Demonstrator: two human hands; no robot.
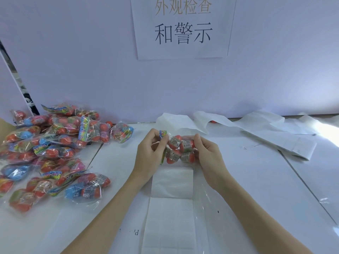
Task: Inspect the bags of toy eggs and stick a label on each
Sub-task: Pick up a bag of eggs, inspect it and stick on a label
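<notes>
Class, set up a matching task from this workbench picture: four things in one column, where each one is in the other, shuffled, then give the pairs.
Things:
1. bag of toy eggs
2. pile of bags
3. label sheet
4. paper sign

Places:
A. on the wall
B. flat on the table, between the forearms
C. heaped at the table's left
D. held in both hands

Pairs: 1-D, 2-C, 3-B, 4-A

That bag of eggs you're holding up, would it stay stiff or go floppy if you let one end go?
Probably floppy: the bag is thin clear film, held by left hand and right hand. Its loose round eggs would likely shift and sag.
</notes>
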